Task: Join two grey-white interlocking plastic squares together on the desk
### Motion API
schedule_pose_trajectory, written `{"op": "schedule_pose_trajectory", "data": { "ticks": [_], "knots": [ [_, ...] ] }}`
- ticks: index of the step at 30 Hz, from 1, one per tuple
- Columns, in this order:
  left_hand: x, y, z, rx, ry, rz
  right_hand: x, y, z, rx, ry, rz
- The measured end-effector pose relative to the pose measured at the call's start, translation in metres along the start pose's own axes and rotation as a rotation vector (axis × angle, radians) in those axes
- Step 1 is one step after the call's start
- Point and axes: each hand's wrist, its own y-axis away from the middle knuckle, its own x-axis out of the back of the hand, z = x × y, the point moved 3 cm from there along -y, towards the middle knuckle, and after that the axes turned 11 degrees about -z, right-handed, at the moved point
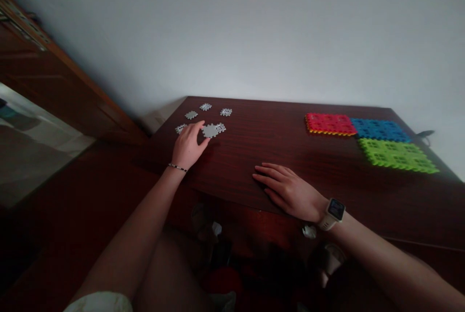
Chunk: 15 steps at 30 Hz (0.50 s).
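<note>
- Pinching the joined gray tiles (209, 131), the thumb and a finger of the left hand (186, 147) curl around one end, at the hand's 2 o'clock.
- These tiles are flat and thin, with bumpy teeth all around. One part is smooth and plain; the other has bars like a little window.
- Four loose gray bits lie close by: a barred tile (180, 129) at 11 o'clock, partly hidden by the hand, a plain tile (191, 115) at 12, a striped tile (205, 107) at 1, and a window tile (225, 112) at 2.
- Resting flat on the table (261, 142), the right hand (288, 191) has loose, spread fingers and holds nothing.
- From the right hand, toothy mats that look like plastic lie farther off: a red mat (330, 122) over a yellow layer (330, 132) at 1 o'clock, a blue mat (381, 130) at 2, and a green mat (397, 155) between 2 and 3.
- A watch (334, 211) sits at its 4 o'clock; the marks on the screen are too small to read.
- Shiny dark brown wood stretches between the gray bits and the red mat. The near edge runs at the right hand's 6 o'clock, just beside it. A pale wall (269, 31) stands at 12.
</note>
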Motion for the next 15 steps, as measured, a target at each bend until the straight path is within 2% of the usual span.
{"op": "schedule_pose_trajectory", "data": {
  "ticks": [2,4,8,12,15],
  "knots": [
    [0.0,-0.002,0.025,-0.056,0.015,-0.003,0.005,0.0,0.002,-0.057,-0.013,0.091],
    [0.0,-0.003,0.051,-0.118,0.032,-0.012,0.012,0.002,0.006,-0.151,-0.071,0.236],
    [-0.006,-0.001,0.099,-0.274,0.095,-0.011,0.021,0.007,0.013,-0.292,-0.334,0.456],
    [-0.013,0.003,0.134,-0.393,0.186,-0.025,0.02,0.009,0.018,-0.346,-0.648,0.547],
    [-0.016,0.004,0.154,-0.434,0.281,-0.04,0.018,0.009,0.024,-0.377,-0.838,0.568]
  ]
}}
